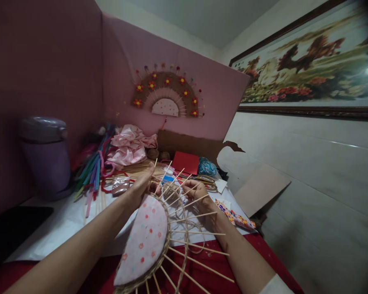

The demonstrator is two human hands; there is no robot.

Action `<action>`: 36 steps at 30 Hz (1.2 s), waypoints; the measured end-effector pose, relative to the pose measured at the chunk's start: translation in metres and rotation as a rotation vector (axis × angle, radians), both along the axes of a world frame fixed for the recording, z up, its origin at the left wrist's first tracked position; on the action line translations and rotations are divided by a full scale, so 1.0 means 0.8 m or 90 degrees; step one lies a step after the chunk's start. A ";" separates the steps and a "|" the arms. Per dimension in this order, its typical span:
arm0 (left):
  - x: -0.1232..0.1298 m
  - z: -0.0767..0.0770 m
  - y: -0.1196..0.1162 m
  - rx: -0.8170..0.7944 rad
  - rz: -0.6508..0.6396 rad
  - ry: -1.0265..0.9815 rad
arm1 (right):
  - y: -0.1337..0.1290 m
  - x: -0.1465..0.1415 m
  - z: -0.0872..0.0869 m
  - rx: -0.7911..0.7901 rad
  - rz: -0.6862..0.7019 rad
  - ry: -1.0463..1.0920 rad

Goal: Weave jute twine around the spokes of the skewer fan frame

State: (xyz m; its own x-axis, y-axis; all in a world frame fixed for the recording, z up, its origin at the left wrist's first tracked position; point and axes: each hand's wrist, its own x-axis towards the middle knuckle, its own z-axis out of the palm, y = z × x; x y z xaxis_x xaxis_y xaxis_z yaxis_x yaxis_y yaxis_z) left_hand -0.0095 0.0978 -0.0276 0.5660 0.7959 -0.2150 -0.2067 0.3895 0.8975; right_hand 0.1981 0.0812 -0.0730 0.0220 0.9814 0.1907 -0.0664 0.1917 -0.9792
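Note:
A half-round craft frame point(147, 239) lies tilted in front of me, its base covered in pale pink cloth with small red and blue dots. Thin wooden sticks point(199, 222) fan out from its curved edge, and twine point(186, 234) runs across them in an arc. My left hand point(146, 185) is closed around the frame's upper end. Among the upper sticks, my right hand point(194, 192) is pinched on the twine; its fingertips are partly hidden by the sticks. Behind the sticks sits a ball of twine point(171, 191), with loose strands hanging near my right wrist.
Coloured pipe cleaners point(93, 171), pink cloth point(130, 145), a red card point(185, 162), blue yarn point(207, 166) and scissors point(207, 179) crowd the table's back. A purple tumbler point(46, 159) stands left. A flower-decorated half-round piece point(167, 83) is pinned to the pink board point(214, 94).

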 end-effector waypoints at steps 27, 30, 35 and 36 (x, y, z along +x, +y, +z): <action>0.000 -0.009 0.007 0.022 0.097 -0.028 | 0.009 0.012 0.001 -0.043 -0.056 -0.002; 0.000 -0.009 0.005 0.033 0.088 -0.021 | 0.009 0.012 0.001 -0.043 -0.057 0.002; 0.004 -0.011 0.003 0.076 0.096 -0.007 | 0.009 0.013 0.002 -0.042 -0.044 0.015; 0.005 -0.012 0.003 0.090 0.107 0.001 | 0.008 0.013 0.003 -0.042 -0.041 0.017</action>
